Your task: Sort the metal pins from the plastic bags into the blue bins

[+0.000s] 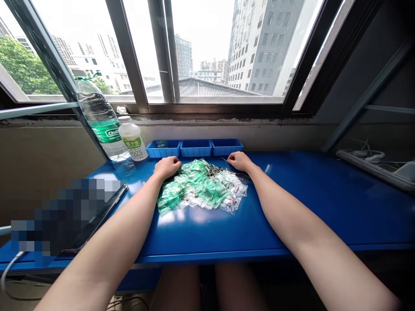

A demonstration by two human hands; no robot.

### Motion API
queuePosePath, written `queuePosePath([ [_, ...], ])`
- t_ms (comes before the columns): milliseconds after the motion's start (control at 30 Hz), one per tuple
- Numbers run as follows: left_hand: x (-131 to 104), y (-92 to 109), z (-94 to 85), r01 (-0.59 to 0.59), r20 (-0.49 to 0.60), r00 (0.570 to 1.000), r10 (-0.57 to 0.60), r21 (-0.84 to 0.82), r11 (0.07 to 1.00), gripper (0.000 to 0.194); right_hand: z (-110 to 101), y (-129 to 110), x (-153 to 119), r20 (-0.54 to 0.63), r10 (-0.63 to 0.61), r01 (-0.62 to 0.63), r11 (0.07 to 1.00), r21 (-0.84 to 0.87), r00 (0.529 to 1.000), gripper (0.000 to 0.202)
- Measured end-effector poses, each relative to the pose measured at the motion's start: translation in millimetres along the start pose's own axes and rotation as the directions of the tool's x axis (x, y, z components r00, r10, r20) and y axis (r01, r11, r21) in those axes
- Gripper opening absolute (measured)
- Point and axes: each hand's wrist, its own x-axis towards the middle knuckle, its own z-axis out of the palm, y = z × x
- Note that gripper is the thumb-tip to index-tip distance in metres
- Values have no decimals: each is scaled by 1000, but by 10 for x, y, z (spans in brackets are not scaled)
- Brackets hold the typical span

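A heap of small green-tinted plastic bags lies on the blue table, with clear bags at its right side. Thin dark screw-like pieces are scattered at the heap's back right. My left hand rests at the heap's back left edge, its fingers curled together; whatever they grip, if anything, is hidden. At the back right, my right hand pinches a thin pin-like piece that points left.
Three joined blue bins stand behind the heap, the left one holding a small green bag. A large water bottle and a white bottle are at the back left. A dark device lies left; a power strip sits far right.
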Motion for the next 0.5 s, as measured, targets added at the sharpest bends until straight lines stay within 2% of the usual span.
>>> queuePosePath([
  [167, 7, -15, 12, -10, -6, 1000, 10, -1, 1000, 31, -2, -18, -14, -3, 17, -17, 1000, 12, 1000, 18],
  [300, 6, -10, 13, -9, -12, 1000, 9, 3, 1000, 31, 1, -49, -17, -11, -13, 12, 999, -31, 1000, 14],
  [433, 5, -5, 13, 1, -10, 1000, -1, 8, 1000, 32, 15, -77, -1, 44, 66, -62, 994, -87, 997, 14],
  [500, 5, -4, 14, 1, -10, 1000, -1, 9, 1000, 32, 22, -60, 18, 26, 103, -102, 993, -55, 994, 15],
])
